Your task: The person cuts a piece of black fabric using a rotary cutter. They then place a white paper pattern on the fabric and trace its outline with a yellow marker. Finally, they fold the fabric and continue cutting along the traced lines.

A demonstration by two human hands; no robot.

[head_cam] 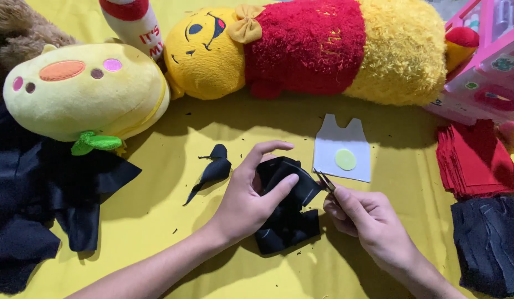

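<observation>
My left hand (251, 194) grips a folded piece of black felt (287, 207) over the yellow cloth. My right hand (367, 221) holds small scissors (325, 181), their tips touching the felt's right edge. Just beyond the scissors lies a white felt cut-out (345, 144) shaped like a small shirt, with a pale green disc (345, 159) on it. A black felt scrap (213, 170) lies left of my left hand.
A yellow plush head (85, 91), a yellow-and-red bear plush (312, 47) and a brown plush (16, 30) line the far side. Black fabric (41, 194) lies at left. Stacks of red felt (473, 160) and black felt (489, 243) sit right, below a pink case (484, 72).
</observation>
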